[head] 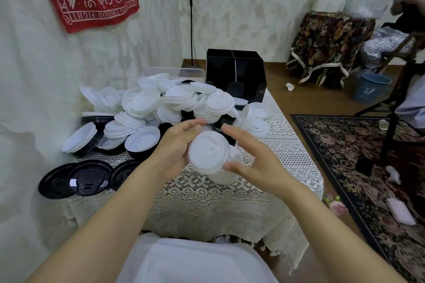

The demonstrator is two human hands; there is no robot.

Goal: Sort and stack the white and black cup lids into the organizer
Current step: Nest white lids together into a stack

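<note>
Left hand (pixel 177 147): fingers curl round the left side of a stack of white lids (pixel 208 155) and hold it above the desk (pixel 195 202).
Right hand (pixel 249 165): fingers are straight and slightly spread along the stack's right side, with the thumb at its lower rim. The hand is blurred, so a firm grip cannot be told.
Stack position: in mid-air between the two hands, top face tipped toward the camera, well short of the organizer (pixel 236 69).
Organizer: black and divided, at the desk's far end. No lids show in its compartments, though the insides are dark.
Loose pile (pixel 156 103): many white lids are heaped with black ones beneath, between the hands and the organizer.
Black lids (pixel 87 177): several lie at the desk's near-left edge, unsorted.
Progress: early, by the look of it. One small white stack is gathered, nothing is visibly placed, and most of both colours is left.
</note>
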